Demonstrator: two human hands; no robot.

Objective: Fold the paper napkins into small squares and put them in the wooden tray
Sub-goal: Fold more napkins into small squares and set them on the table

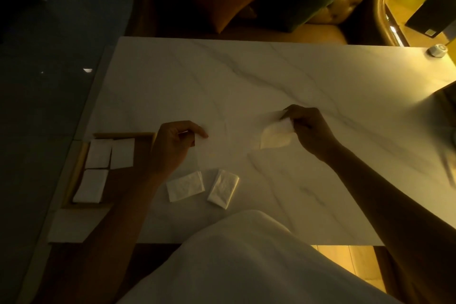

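Napkins sit in three states on the marble counter (246,76). One thin sheet, the open napkin (229,136), is spread between the hands in the middle of the counter, so pale against the stone that its outline is hard to trace. The left hand (172,145) pinches its left edge between thumb and forefinger, the fingers (201,133) narrow. The right hand (308,128) has the right end gathered and lifted, fingers closed on a curled, bunched corner that stands off the surface.

Near the front edge lie two folded napkins still to be moved — a flatter packet (185,186) and, just beside it to the right, a tilted packet (223,189); they are close but seem apart. The wooden tray (79,163) sits at the counter's left edge, partly under the left forearm, and holds three folded squares (98,153): two side by side toward the far rim, one nearer the front.

This paper looks very light and limp — it will sag, crumple and tear if pulled hard, and a draught or a quick move could shift it. I judge it best held at the corners or along an edge with a light pinch, then laid flat and creased by pressing with the fingertips. The bunched right end probably needs smoothing out before any clean fold. The folded packets should be stiffer and can be lifted by opposite edges.
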